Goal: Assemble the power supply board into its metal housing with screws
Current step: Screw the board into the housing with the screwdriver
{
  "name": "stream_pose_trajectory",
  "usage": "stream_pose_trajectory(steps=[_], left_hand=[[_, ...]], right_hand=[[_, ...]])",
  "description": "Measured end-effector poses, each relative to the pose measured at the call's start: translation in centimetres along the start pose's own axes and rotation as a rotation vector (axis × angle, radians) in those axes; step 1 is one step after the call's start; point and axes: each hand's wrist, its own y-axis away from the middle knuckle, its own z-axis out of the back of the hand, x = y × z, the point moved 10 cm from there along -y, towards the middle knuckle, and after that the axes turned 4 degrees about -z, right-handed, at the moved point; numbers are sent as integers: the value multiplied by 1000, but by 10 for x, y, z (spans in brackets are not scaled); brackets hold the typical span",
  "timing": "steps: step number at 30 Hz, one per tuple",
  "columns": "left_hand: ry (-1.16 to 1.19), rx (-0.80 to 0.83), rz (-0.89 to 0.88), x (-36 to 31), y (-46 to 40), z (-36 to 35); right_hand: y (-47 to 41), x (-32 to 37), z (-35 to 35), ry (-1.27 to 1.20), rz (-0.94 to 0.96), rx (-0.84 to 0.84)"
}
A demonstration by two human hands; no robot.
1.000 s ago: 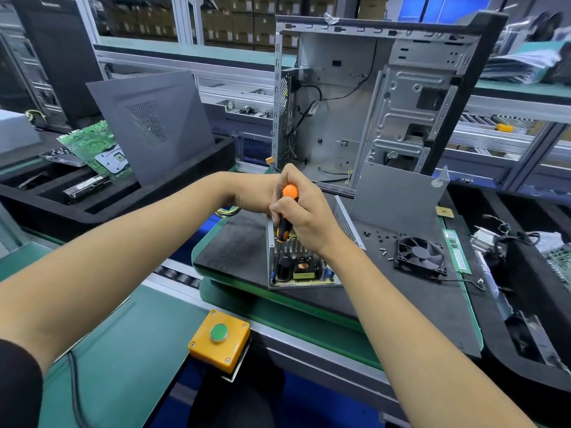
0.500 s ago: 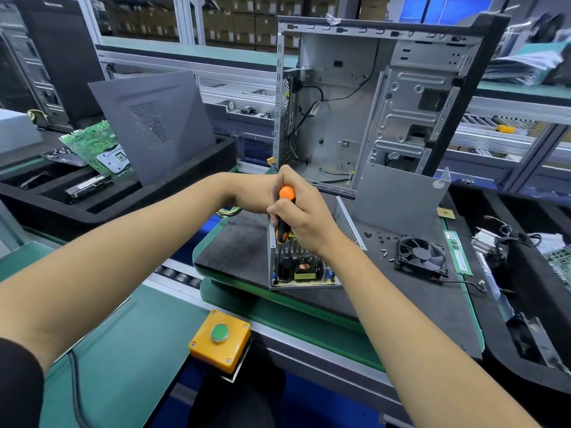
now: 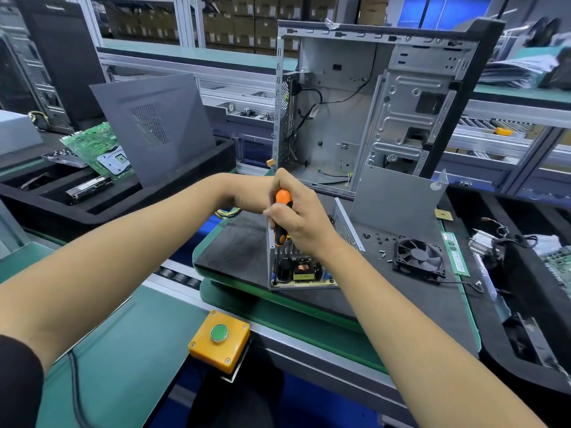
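Power supply board (image 3: pixel 304 271) in one metal housing (image 3: pixel 347 225); one screwdriver (image 3: pixel 282 222) gripped by both hands, right hand (image 3: pixel 298 217), left hand (image 3: pixel 250 196).

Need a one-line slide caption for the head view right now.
Right hand grips orange-and-black screwdriver upright over the power supply board in its open metal housing; left hand mostly hidden.

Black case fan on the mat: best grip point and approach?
Pinch the case fan by two opposite edges of its square frame, coming from above. It lies flat with blades facing up and its cable trails toward the right, so avoid the blades and that side.
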Motion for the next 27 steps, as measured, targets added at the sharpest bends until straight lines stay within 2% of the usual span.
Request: stream_pose_trajectory(steps=[5,10,15,20,23,27], left_hand=[[-74,56,-14,-4,9,5],[-1,150,-79,-3,27,-11],[-68,-105,-62,16,30,-10],[48,-264,-196,8,42,-17],[61,-352,-233,5,49,-19],[119,-384,-251,3,54,-22]], right_hand=[[0,6,1,94,19,4],[0,15,6,211,65,-1],[3,31,10,356,149,-36],[4,38,13,536,172,-45],[2,44,7,620,191,63],[-1,49,-2,753,242,402]])
